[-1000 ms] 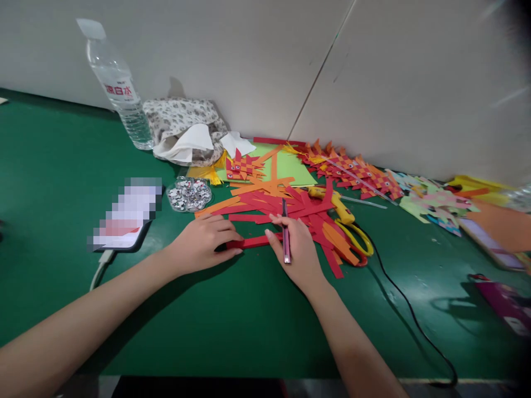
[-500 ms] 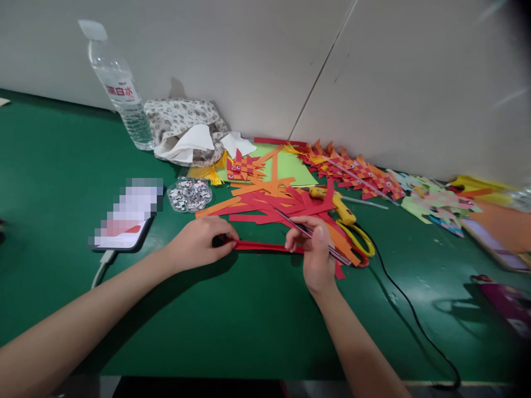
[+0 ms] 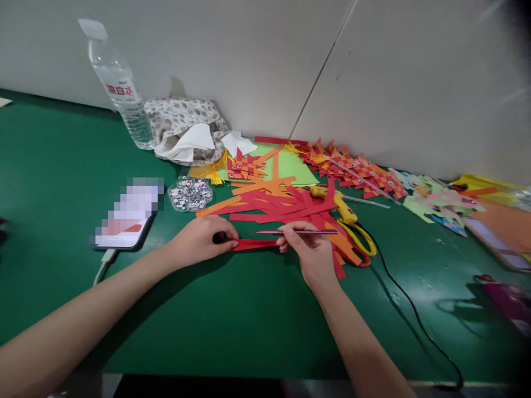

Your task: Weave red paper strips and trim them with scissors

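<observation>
On the green table point(image 3: 62, 166), a heap of red and orange paper strips point(image 3: 286, 204) is spread just behind both hands, crowding the work. One red strip point(image 3: 255, 244) is stretched flat between them: its left end is pinched shut under the left hand point(image 3: 203, 240), seemingly to steady it, while the right hand point(image 3: 311, 251) is closed on its other end and on a thin pen point(image 3: 298, 232). Yellow scissors point(image 3: 357, 235) lie near the right.

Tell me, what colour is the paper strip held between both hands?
Red, seen in the head view: the strip.
</observation>
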A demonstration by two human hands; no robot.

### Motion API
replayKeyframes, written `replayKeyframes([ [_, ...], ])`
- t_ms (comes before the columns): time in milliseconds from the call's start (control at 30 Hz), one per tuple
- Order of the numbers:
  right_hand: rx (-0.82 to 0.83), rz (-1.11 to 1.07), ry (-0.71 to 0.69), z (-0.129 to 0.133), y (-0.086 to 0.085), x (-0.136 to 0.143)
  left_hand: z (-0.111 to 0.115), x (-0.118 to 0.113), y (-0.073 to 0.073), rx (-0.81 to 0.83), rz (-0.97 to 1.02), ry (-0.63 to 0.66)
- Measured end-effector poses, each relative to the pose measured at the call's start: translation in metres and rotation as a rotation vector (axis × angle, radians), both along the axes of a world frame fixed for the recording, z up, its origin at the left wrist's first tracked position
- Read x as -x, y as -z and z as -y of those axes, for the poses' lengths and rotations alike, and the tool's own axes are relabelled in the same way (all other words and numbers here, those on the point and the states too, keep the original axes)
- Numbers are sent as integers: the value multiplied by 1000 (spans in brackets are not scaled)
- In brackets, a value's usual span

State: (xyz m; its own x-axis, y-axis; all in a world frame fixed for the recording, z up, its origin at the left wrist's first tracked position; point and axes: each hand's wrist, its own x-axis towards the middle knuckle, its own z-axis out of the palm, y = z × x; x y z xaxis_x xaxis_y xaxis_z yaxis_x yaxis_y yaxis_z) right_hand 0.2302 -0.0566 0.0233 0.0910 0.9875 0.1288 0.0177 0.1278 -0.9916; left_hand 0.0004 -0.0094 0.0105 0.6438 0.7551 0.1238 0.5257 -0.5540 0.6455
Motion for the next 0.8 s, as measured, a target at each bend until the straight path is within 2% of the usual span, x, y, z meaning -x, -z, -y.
replayKeyframes([
  [300, 106, 173, -13, 5, 3, 11, -1, -2, 2, -22, -9, 18],
  [567, 122, 199, -33, 4, 6, 14, 0, -2, 2, -7, -10, 13],
  [800, 112, 225, 48, 2, 6, 4, 0, -1, 2, 12, -10, 3],
])
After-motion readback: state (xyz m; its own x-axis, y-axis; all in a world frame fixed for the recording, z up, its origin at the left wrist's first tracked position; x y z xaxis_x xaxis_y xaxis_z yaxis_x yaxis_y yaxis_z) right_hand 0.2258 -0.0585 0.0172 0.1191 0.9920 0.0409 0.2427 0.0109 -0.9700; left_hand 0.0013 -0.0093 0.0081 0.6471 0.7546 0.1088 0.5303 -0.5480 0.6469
